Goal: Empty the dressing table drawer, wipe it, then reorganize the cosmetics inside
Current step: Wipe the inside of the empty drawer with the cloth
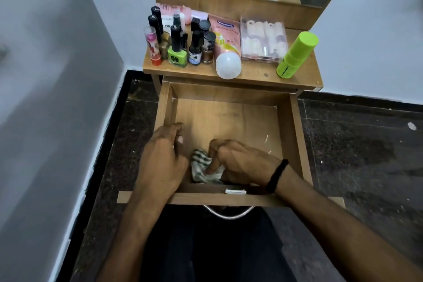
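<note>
Drawer [285, 133] stood open under the table top [251, 73], wood bottom bare apart from a checked cloth [201, 162] at the near edge. Right hand [242, 162] was bunched around the cloth, fingers curled into it. Left hand [162, 158] sat just beside it by the left wall, fingers curled, can't tell if it held anything. Cosmetics on the table top: small bottles [183, 46] left, pink tube [225, 41] and clear box [263, 39] middle, green bottle [296, 55] right. Dark speckled floor [354, 144], pale walls [45, 75]

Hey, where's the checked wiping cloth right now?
In the head view, the checked cloth lies inside the open drawer, low on its floor near the front wall, gripped by the right hand, with the left hand just beside it.
</note>
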